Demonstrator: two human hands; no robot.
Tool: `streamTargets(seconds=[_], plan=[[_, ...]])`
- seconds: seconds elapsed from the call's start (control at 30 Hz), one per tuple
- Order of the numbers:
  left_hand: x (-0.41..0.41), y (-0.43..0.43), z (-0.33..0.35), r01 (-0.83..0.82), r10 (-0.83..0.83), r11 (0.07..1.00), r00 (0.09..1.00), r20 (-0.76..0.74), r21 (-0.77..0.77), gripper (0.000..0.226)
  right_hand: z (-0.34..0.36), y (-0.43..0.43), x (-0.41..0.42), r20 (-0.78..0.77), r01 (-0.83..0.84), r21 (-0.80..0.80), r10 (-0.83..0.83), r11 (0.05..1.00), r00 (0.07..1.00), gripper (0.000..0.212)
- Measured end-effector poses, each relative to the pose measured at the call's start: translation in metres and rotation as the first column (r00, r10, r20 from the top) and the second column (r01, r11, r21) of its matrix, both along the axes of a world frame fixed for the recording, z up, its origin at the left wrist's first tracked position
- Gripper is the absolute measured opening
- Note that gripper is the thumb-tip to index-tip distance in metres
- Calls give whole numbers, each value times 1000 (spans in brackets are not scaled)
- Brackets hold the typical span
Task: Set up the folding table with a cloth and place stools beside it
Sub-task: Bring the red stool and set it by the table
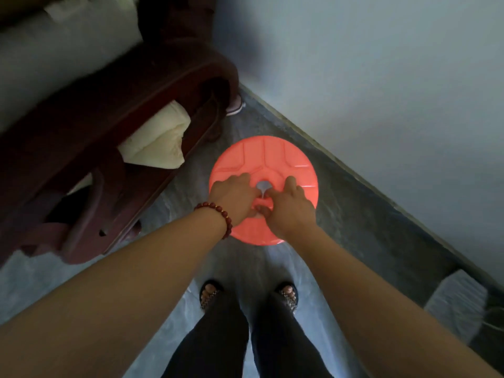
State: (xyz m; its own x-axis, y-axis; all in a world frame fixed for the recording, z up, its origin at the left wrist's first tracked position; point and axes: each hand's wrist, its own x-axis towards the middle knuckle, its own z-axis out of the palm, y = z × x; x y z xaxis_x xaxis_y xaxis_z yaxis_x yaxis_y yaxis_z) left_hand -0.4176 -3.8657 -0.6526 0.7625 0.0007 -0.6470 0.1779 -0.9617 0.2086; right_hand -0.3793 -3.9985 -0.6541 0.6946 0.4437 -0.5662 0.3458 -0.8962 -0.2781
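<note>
Your left hand [234, 197], the 1 with the bead bracelet [218, 211], and your right hand [289, 208] meet at the middle of the round orange stool [272, 156]. Both curl their fingers into the hole at the seat's centre, grasping its rim. The stool is over the grey floor [341, 214] just ahead of your feet [210, 293], near the wall [381, 77] and beside a dark wooden bench [114, 110] holding a cream cushion [158, 143].
</note>
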Motion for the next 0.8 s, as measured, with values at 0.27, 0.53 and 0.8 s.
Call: streamTargets(seconds=[0.27,0.53,0.8], plan=[[14,-40,156,26,-26,1000,998,63,-1,48,149,-45,5,82,24,7,-25,1000,996,42],[-7,-78,296,109,-111,994,991,78,34,52,280,-87,-16,79,52,46,-56,998,995,43],[-16,-104,391,138,-152,987,972,182,83,53,378,-116,-24,167,31,110,-49,993,985,44]])
